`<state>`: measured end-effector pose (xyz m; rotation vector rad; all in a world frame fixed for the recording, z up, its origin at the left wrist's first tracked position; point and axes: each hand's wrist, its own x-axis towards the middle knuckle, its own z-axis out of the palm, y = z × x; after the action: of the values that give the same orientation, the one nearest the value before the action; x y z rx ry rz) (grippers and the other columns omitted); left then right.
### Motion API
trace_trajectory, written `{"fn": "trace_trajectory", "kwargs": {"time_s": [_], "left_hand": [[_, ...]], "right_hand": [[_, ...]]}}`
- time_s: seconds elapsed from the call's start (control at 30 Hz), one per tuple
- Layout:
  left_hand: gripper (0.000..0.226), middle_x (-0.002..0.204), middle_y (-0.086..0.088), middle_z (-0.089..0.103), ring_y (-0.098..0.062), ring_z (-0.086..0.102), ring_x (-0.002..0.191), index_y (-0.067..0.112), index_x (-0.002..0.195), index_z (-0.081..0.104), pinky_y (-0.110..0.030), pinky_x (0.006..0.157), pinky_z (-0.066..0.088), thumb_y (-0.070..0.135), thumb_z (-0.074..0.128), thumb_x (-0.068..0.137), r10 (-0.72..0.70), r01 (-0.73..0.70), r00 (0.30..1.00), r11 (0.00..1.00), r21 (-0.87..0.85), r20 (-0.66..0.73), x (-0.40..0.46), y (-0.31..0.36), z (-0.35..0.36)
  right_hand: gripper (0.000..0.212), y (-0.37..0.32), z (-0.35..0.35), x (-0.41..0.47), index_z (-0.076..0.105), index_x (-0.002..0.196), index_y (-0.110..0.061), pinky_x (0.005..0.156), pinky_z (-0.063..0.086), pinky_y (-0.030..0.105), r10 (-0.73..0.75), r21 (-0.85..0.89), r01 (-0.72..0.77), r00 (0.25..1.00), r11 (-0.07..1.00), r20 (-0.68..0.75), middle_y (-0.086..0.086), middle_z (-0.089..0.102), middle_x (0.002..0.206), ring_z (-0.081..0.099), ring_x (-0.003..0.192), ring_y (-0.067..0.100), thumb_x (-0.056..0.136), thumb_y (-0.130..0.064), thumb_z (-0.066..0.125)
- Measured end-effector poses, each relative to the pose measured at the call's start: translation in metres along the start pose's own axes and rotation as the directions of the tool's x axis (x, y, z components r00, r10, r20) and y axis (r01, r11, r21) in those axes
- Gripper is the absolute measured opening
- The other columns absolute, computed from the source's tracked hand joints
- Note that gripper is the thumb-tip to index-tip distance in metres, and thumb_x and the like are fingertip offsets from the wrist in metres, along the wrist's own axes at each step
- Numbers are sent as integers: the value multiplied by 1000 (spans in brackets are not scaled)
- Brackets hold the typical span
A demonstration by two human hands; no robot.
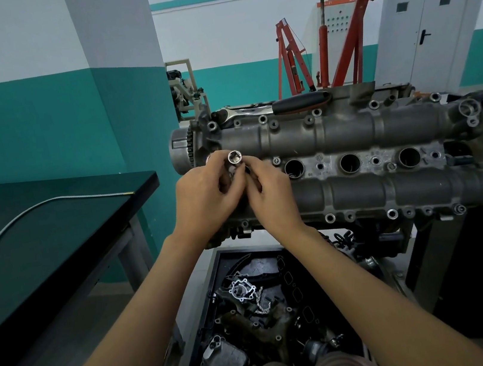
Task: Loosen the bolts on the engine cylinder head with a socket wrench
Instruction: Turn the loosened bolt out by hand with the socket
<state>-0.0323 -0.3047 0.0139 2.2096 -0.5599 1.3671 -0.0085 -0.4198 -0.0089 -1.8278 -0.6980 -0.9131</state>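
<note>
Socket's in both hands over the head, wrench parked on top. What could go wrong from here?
1. The socket is pinched only at the fingertips of the left hand and right hand; a slip could send it into an open round hole or down to the parts tray.
2. The wrench rests loose along the engine's far edge; a bump might knock it off.

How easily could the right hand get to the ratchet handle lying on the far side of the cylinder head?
Probably yes, once freed. The ratchet handle lies exposed along the cylinder head's far edge, nothing covering it. But the right hand is busy with the left hand holding the socket.
</note>
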Motion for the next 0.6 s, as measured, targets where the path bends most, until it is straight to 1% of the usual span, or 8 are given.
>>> {"fn": "trace_trajectory", "kwargs": {"time_s": [0.07,0.17,0.27,0.3,0.4,0.47,0.53,0.6], "left_hand": [[19,52,11,45,-10,42,45,6,87,59,-30,44,40,25,57,88,-13,13,1000,1000,8,-8,1,0,1],[26,49,6,44,-12,41,43,4,80,53,-29,43,36,29,59,87,-43,43,999,999,19,-28,1,0,2],[28,49,3,46,-14,43,43,5,78,53,-33,43,40,30,62,86,-48,49,999,999,9,-24,1,0,2],[28,49,4,47,-14,44,44,5,78,53,-34,43,41,31,62,85,-47,48,999,999,4,-23,0,0,2],[23,52,7,50,-13,48,47,7,83,57,-34,46,43,30,60,85,-48,48,999,999,-23,-20,0,1,1],[18,54,10,49,-11,48,47,9,89,60,-34,47,44,27,58,86,-31,30,999,999,-31,-12,0,2,0],[16,54,12,47,-10,46,47,9,92,62,-34,46,43,24,57,87,-13,13,1000,1000,-17,0,0,2,-1],[18,53,12,45,-10,44,47,8,92,62,-32,45,42,24,56,87,-6,6,1000,1000,12,3,1,2,-1]], "right_hand": [[25,1,1,0,60,114,-10,72,41,10,3,-8,-3,1000,1000,0,-6,61,90,49,78,-4,92,-8,49],[22,3,2,1,59,111,-11,60,35,13,76,2,-76,997,997,-6,-17,45,68,42,60,-1,91,-14,53],[6,3,3,0,54,91,-17,52,35,21,104,29,-103,995,994,-7,-9,43,59,39,53,6,88,-14,58],[8,2,2,0,52,87,-19,52,35,23,92,35,-91,996,995,-15,-6,44,58,39,54,7,87,-12,57],[5,3,2,-1,57,87,-11,54,35,14,42,25,-42,999,999,-15,-12,46,63,43,59,2,88,-8,53],[13,2,1,0,62,98,-8,63,38,9,23,25,-23,1000,999,-4,-9,58,76,49,69,-2,90,-7,51],[20,1,0,0,62,107,-8,72,41,10,9,24,-9,1000,1000,2,-1,65,90,53,80,-1,91,-8,51],[22,0,1,0,62,110,-8,75,42,13,-3,15,3,1000,1000,-4,-2,66,94,54,82,1,92,-8,50]]}}
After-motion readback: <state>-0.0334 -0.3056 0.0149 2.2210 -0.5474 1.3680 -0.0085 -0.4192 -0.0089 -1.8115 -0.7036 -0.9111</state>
